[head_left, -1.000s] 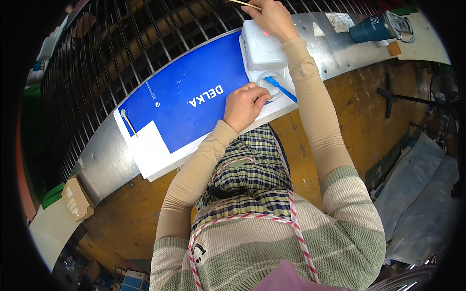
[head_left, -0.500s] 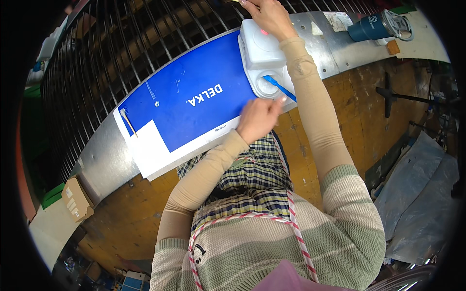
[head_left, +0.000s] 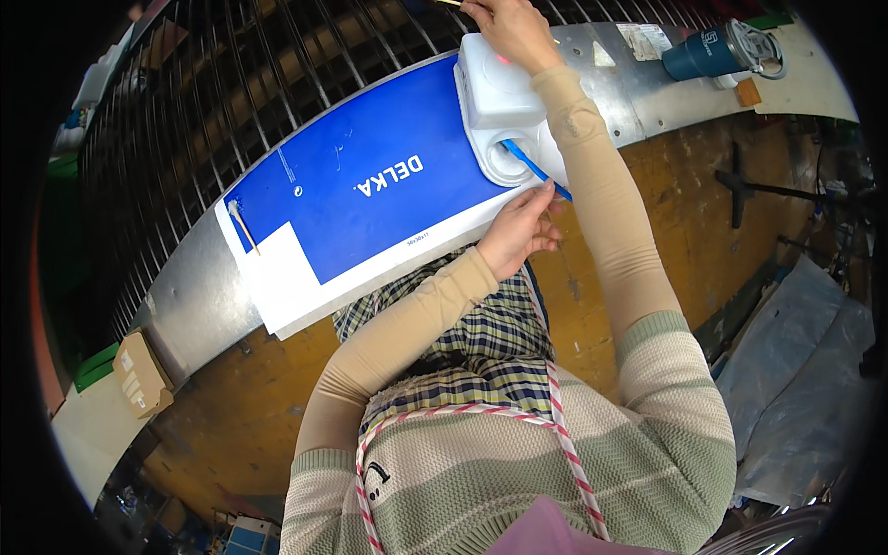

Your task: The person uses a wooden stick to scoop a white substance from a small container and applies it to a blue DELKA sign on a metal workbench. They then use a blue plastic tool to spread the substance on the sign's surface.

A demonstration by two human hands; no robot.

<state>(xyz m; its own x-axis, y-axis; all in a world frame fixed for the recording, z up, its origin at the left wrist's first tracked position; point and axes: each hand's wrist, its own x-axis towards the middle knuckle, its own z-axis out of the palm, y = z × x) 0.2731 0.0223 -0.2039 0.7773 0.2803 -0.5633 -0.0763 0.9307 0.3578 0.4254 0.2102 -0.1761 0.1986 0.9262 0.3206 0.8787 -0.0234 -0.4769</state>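
My left hand (head_left: 520,233) is at the near edge of the blue and white cardboard box (head_left: 370,185). Its thumb and forefinger pinch the lower end of a blue plastic stick (head_left: 525,159), while the other fingers curl loosely. The stick's upper end rests in the round well of a white plastic holder (head_left: 490,166), beside a white squarish container (head_left: 499,88). Beyond that container, my right hand (head_left: 513,32) is closed on a thin pale stick (head_left: 448,2), whose far end is cut off by the top edge.
A wooden stick with a whitish clumped tip (head_left: 244,227) lies at the box's left end. Black metal bars (head_left: 305,55) run behind the curved metal ledge (head_left: 203,296). A dark blue tumbler (head_left: 708,54) lies at right, near an orange-brown block (head_left: 747,91). A small brown carton (head_left: 141,375) stands at left.
My left hand has shifted slightly right and nearer me, its fingers coming onto the blue stick, which has tilted a little. My right hand has barely moved.
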